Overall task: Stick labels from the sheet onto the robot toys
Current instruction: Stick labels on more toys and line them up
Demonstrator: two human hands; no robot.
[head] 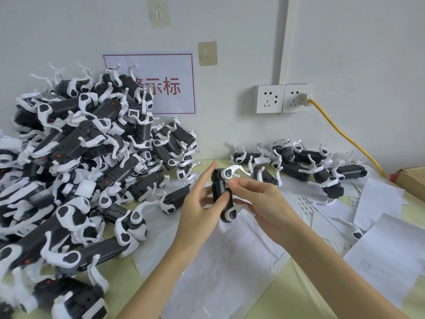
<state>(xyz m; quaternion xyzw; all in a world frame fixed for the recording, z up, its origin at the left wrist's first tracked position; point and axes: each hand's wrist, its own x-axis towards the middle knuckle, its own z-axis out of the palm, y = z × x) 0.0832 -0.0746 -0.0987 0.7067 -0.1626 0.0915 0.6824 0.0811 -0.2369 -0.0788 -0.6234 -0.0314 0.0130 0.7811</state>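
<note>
Black and white plastic: the robot toy [224, 194] I am working on is held above the surface [287, 272], roughly centre of view, dark body upright with white legs at its far and near ends.
Left hand [197, 203]: thumb and lower fingers grasp the toy's dark body from the left; the index finger sticks out straight, off the toy.
Right hand [255, 199]: fingertips pinch at the toy's upper right edge, where a small printed label [227, 183] sits; I judge they are pressing it down.
Handling: I judge the toy light and rigid, the smooth shell a little slippery. The thin white legs look easy to bend or snap, so I would hold the body and not the legs.
Label: thin, floppy and sticky; best taken by a corner and smoothed on with a fingertip.
Label sheets [305, 206]: loose papers lie on the surface right of the hands, some printed in rows.
Big pile [76, 157]: many toys are heaped at left against the wall.
Small group [299, 164]: toys lie at far right.
Risk: a label set crooked.
</note>
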